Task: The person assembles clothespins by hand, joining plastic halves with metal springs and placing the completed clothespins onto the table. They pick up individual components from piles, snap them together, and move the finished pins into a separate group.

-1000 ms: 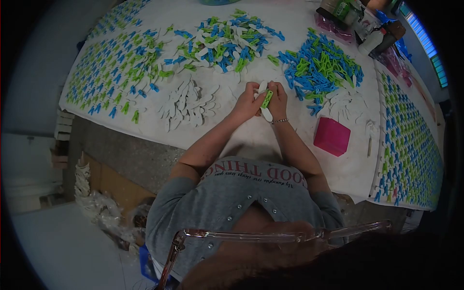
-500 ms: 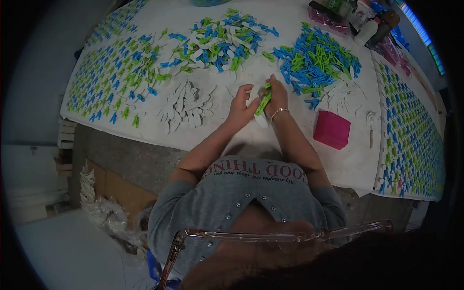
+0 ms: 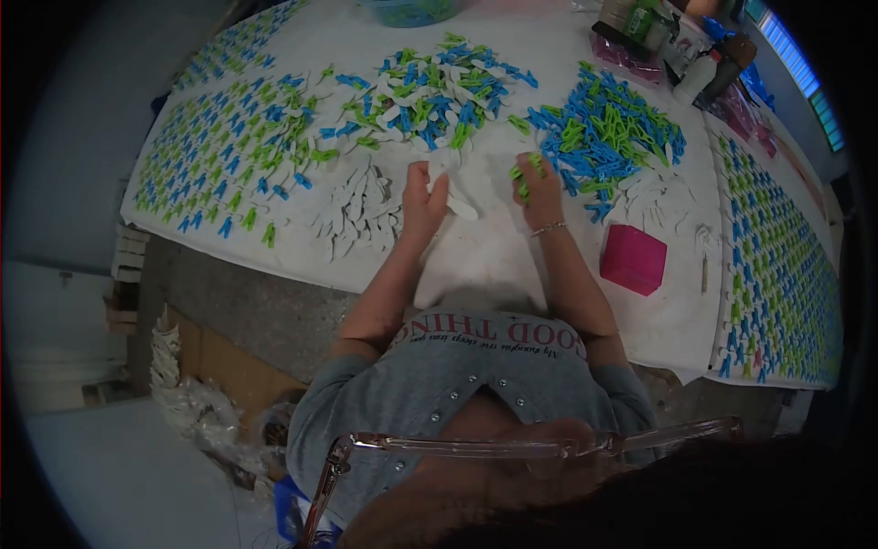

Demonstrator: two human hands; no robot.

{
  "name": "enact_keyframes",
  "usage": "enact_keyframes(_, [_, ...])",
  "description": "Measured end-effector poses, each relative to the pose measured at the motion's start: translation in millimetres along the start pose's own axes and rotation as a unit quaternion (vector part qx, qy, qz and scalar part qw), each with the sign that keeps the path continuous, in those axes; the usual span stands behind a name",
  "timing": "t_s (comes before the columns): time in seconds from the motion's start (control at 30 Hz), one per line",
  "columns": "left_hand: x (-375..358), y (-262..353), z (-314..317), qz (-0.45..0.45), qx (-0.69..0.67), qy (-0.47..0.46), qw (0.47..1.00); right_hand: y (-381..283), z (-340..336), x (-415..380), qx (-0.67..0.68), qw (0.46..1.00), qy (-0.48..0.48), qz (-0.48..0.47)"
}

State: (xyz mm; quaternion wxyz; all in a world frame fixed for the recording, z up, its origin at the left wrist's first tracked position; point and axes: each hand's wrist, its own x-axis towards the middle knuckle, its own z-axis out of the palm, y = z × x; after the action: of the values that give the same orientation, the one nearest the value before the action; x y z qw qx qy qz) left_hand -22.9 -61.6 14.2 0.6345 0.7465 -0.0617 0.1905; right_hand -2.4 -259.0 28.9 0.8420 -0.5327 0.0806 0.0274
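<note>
My left hand [image 3: 423, 206] is closed on a flat, white, elongated piece [image 3: 464, 207], which sticks out to the right past the thumb. To its right, apart from it, my right hand [image 3: 541, 194] is wrapped round green clothespins [image 3: 523, 174]; how many is hidden by the fingers. A pile of loose white pieces [image 3: 361, 215] lies left of my left hand. Beyond my right hand is a heap of blue and green clothespins [image 3: 608, 128]. Farther back, a mixed pile [image 3: 439, 91] holds clothespins together with white pieces.
Rows of clothespins [image 3: 219, 156] cover the table's left side, and more rows [image 3: 777, 265] fill the right side. A pink box [image 3: 633, 260] stands near a second white pile [image 3: 654, 197]. Bottles [image 3: 700, 75] and a basin [image 3: 413, 11] sit at the back.
My hands, close together before, have moved apart, left hand leftward and right hand slightly rightward. The green clothespin that was between them is now with my right hand. The camera view has shifted slightly.
</note>
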Motion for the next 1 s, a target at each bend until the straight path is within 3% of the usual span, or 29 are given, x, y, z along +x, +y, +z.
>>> enact_keyframes(0.1, [14.5,17.3,-49.5,-0.087,-0.024,0.008,0.996,-50.4,-21.5,26.9,-0.055,0.987,0.105,-0.110])
enact_keyframes(0.17, [22.7,23.4,-83.2,-0.132,-0.024,-0.007,0.991,-82.3,-44.9,58.8,-0.177,0.941,0.157,-0.241])
enact_keyframes(0.23, [31.4,21.8,-113.1,-0.081,0.162,0.006,0.983,-114.6,-62.4,81.1,-0.404,0.818,0.229,-0.339])
enact_keyframes(0.27, [33.1,13.4,-128.2,-0.078,0.160,0.008,0.984,-121.0,-70.1,90.2,-0.403,0.817,0.228,-0.343])
enact_keyframes(0.33, [37.3,-3.4,-145.3,0.086,0.447,0.001,0.891,-128.5,-77.1,101.0,-0.614,0.639,0.255,-0.386])
enact_keyframes(0.37, [36.7,-7.2,-143.1,0.091,0.442,0.000,0.893,-127.0,-76.4,103.2,-0.615,0.634,0.260,-0.389])
enact_keyframes(0.43, [26.1,1.7,-126.9,0.182,0.472,0.113,0.855,-119.9,-62.8,98.7,-0.649,0.687,0.139,-0.295])
enact_keyframes(0.47, [23.6,5.3,-115.0,0.184,0.467,0.109,0.858,-111.7,-63.7,105.0,-0.671,0.680,0.097,-0.278])
enact_keyframes(0.53, [15.9,11.8,-83.9,0.190,0.378,0.030,0.906,-90.9,-62.9,114.3,-0.694,0.671,0.058,-0.256])
enact_keyframes(0.63, [0.1,11.8,-29.7,0.199,0.322,-0.110,0.919,-68.3,-51.4,111.8,-0.739,0.635,-0.023,-0.224])
enact_keyframes(0.7, [-6.2,7.7,-5.6,0.201,0.307,-0.151,0.918,-59.1,-47.1,94.6,-0.821,0.507,-0.078,-0.251])
enact_keyframes(0.83, [-13.0,-8.7,13.2,0.198,0.296,-0.218,0.909,-79.4,-80.1,91.8,-0.841,0.487,-0.094,-0.216])
enact_keyframes(0.93, [-15.5,-12.0,14.4,0.185,0.292,-0.230,0.910,-102.9,-88.0,87.4,-0.857,0.485,-0.044,-0.170])
enact_keyframes(1.0, [-12.0,-12.3,14.7,0.187,0.290,-0.227,0.911,-112.5,-80.3,85.5,-0.906,0.395,0.005,-0.152])
